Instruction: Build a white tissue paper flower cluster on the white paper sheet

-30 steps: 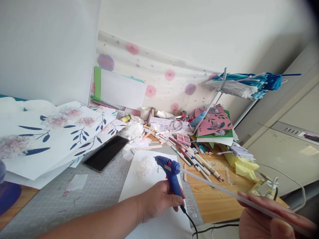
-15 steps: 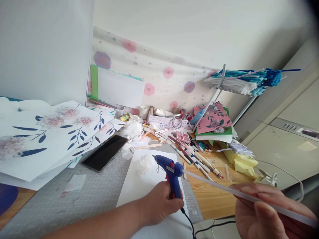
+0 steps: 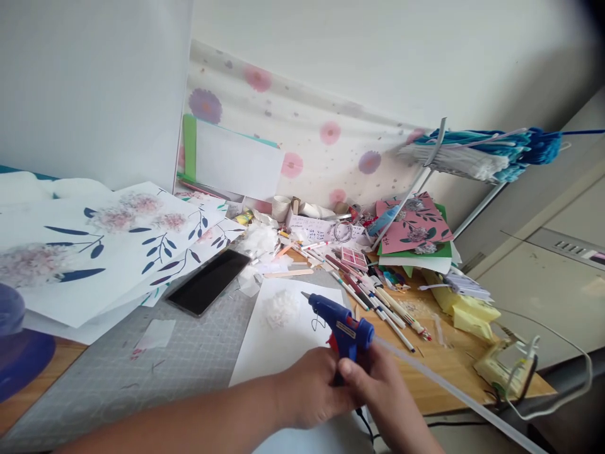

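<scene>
A blue glue gun [image 3: 347, 328] points up and left, held above a sheet of white paper [image 3: 258, 340]. My left hand [image 3: 314, 384] is closed around its handle, near the red trigger. My right hand [image 3: 378, 381] is closed on the rear of the handle, its thumb across the front and its other fingers mostly hidden. A long, translucent glue stick [image 3: 454, 381] runs from the back of the gun to the lower right. Left of the nozzle, a fluffy white clump [image 3: 281, 309] lies on the paper. The gun's black cord [image 3: 363, 422] hangs below.
A black phone [image 3: 208, 284] and floral paper pictures [image 3: 118, 252] lie to the left on a grey cutting mat [image 3: 189, 353]. Several pens [image 3: 373, 302] are scattered behind the gun. Pipe cleaners [image 3: 486, 151] hang on a stand at right. A purple round object [image 3: 23, 359] is at far left.
My right hand has moved left from the glue stick to the gun's handle and closed there. The stick now juts out free behind the gun. The camera view has shifted slightly.
</scene>
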A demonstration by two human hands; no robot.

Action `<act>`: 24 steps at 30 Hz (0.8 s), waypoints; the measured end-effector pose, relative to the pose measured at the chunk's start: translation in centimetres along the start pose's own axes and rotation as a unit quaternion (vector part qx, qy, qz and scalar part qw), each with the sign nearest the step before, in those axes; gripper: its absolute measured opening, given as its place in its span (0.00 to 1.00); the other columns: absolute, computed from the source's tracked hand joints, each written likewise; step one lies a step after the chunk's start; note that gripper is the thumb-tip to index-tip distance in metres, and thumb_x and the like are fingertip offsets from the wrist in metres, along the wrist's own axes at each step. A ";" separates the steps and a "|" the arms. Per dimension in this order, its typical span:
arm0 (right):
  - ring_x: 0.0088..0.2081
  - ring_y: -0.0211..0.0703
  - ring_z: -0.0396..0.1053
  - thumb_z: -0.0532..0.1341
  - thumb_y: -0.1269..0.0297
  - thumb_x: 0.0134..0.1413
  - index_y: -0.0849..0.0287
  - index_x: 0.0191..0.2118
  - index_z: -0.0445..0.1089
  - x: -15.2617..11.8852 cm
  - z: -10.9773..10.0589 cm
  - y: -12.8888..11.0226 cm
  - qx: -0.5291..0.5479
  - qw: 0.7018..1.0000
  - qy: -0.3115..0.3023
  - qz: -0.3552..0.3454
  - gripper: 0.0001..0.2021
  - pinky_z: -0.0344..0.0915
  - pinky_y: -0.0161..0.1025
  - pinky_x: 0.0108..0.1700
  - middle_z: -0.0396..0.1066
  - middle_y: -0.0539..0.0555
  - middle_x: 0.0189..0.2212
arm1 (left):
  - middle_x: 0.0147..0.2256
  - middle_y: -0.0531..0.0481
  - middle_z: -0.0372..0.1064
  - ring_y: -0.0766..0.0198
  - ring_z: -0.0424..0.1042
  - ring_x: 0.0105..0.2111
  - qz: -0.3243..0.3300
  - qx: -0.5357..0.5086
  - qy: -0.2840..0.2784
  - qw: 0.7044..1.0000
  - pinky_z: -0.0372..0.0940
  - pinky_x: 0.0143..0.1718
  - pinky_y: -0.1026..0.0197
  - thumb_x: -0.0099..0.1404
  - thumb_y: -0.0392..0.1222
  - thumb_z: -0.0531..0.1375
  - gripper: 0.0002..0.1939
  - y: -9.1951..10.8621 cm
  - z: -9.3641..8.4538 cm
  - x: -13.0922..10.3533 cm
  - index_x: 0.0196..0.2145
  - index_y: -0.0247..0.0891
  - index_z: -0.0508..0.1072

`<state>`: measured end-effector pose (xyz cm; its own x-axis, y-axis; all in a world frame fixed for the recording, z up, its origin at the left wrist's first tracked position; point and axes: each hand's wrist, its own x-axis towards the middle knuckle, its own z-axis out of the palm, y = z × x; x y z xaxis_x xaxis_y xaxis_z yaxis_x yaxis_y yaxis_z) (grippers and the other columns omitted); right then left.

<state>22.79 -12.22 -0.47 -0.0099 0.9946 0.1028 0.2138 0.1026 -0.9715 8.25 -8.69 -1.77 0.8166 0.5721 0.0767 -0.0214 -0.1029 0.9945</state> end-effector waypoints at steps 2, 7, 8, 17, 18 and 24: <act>0.41 0.56 0.74 0.67 0.50 0.44 0.58 0.41 0.73 0.3 0.9 0.6 0.002 0.998 -0.017 0.058 0.20 0.68 0.50 0.45 0.76 0.60 0.37 | 0.40 0.53 0.70 0.58 0.68 0.45 0.067 -0.020 0.006 0.998 0.61 0.48 0.61 0.59 0.38 0.58 0.12 -0.2 0.2 0.1 0.42 0.40 0.72; 0.27 0.45 0.69 0.65 0.53 0.44 0.56 0.35 0.71 1.6 -0.5 -0.1 -0.001 0.994 0.021 0.103 0.14 0.67 0.42 0.31 0.72 0.53 0.26 | 0.36 0.51 0.71 0.57 0.70 0.36 -0.019 0.117 0.046 0.992 0.65 0.38 0.59 0.53 0.39 0.61 0.14 -0.4 0.4 0.1 0.40 0.40 0.72; 0.27 0.45 0.68 0.65 0.55 0.44 0.56 0.33 0.71 2.0 -1.1 -0.4 -0.015 0.996 0.014 0.084 0.12 0.66 0.42 0.32 0.71 0.53 0.27 | 0.35 0.50 0.71 0.57 0.70 0.35 -0.027 0.155 0.055 0.986 0.65 0.37 0.59 0.53 0.39 0.62 0.12 -0.5 0.4 0.0 0.37 0.40 0.73; 0.28 0.44 0.64 0.58 0.63 0.41 0.57 0.25 0.64 3.0 -1.3 -0.4 -0.296 0.946 -0.100 0.086 0.04 0.61 0.41 0.33 0.66 0.51 0.23 | 0.21 0.55 0.64 0.66 0.64 0.25 0.060 0.326 -0.026 0.943 0.60 0.31 0.64 0.56 0.40 0.66 0.09 -1.8 1.1 -0.3 0.21 0.37 0.72; 0.28 0.44 0.63 0.58 0.63 0.42 0.57 0.25 0.63 3.0 -1.1 -0.1 -0.323 0.939 -0.098 0.073 0.04 0.61 0.41 0.32 0.66 0.51 0.23 | 0.21 0.55 0.66 0.66 0.65 0.26 0.060 0.338 -0.029 0.939 0.60 0.30 0.65 0.56 0.40 0.66 0.08 -1.8 1.2 -0.3 0.22 0.37 0.73; 0.28 0.44 0.64 0.57 0.65 0.43 0.56 0.24 0.63 3.0 -1.0 1.5 -0.376 0.922 -0.078 0.044 0.02 0.60 0.41 0.34 0.67 0.51 0.23 | 0.25 0.54 0.73 0.65 0.71 0.28 0.082 0.353 -0.038 0.931 0.62 0.33 0.65 0.57 0.41 0.67 0.05 -2.0 1.1 -0.3 0.27 0.38 0.76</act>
<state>24.05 -9.12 -1.38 -0.0882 0.9944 -0.0588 0.8366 0.0419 -0.5463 8.73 -9.55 -3.84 0.8748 0.4454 0.1905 0.2142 -0.7084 0.6725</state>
